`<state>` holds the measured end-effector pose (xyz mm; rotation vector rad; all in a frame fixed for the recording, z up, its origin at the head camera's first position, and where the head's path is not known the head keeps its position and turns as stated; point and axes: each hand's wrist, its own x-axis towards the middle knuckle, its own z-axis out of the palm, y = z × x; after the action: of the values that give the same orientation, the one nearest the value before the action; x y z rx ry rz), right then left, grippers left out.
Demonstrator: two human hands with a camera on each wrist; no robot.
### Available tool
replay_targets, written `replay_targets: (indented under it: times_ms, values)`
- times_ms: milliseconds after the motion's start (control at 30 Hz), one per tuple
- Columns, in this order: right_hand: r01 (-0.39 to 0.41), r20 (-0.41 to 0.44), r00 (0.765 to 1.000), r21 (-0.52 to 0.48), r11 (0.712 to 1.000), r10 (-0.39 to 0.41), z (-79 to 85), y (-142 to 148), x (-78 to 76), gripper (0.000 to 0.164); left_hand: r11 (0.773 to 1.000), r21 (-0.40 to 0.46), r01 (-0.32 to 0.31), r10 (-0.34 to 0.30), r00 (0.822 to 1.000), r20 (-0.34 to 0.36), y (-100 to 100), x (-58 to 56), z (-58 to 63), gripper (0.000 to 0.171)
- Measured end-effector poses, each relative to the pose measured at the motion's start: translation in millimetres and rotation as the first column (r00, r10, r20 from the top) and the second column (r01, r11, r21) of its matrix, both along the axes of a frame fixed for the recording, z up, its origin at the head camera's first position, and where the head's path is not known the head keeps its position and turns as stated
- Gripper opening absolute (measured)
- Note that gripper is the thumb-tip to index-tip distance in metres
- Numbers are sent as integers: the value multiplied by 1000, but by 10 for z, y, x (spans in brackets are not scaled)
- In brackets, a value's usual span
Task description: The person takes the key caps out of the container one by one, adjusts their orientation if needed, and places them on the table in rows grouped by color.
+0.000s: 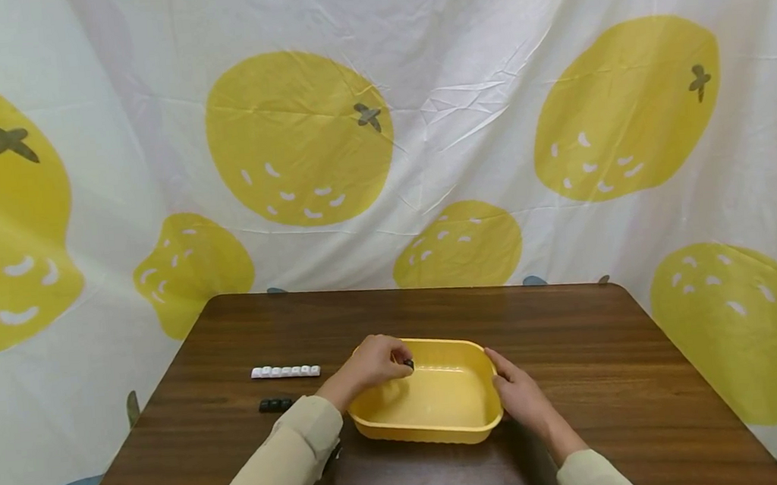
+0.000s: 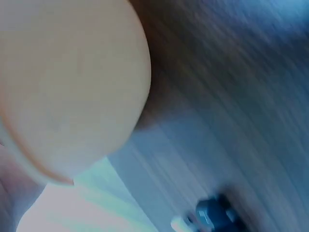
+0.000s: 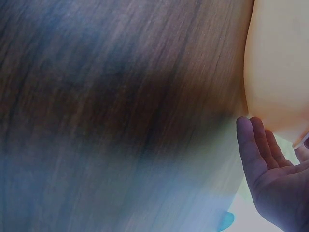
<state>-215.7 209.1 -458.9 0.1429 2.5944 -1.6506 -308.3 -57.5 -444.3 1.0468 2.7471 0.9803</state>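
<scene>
A shallow yellow plastic basin (image 1: 435, 402) stands on the brown table. Over its left far part my left hand (image 1: 373, 362) pinches a small black block like a keycap (image 1: 408, 363) between thumb and fingertips. My right hand (image 1: 525, 398) holds the basin's right rim. In the right wrist view the fingers of the right hand (image 3: 277, 181) lie against the basin's outer wall (image 3: 280, 63). To the left of the basin is a row of white keycap-like blocks (image 1: 285, 372), with a shorter row of black ones (image 1: 276, 405) nearer me, partly behind the left sleeve.
The wood-grain table (image 1: 602, 347) extends to both sides of the basin. Behind it hangs a white cloth (image 1: 447, 116) printed with yellow lemons. In the left wrist view, blurred black blocks (image 2: 217, 212) lie near the bottom edge.
</scene>
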Motion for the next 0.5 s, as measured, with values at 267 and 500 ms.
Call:
replay_targets:
  times_ms: [267, 500]
  values:
    - [-2, -3, 1000, -3, 1000, 2, -7, 7, -3, 53, 994, 55, -93, 91, 995, 40, -358, -32, 86, 12]
    - [-5, 2, 1000, 7, 1000, 5, -13, 17, -8, 53, 977, 112, -184, 171, 978, 117, -789, 13, 110, 14]
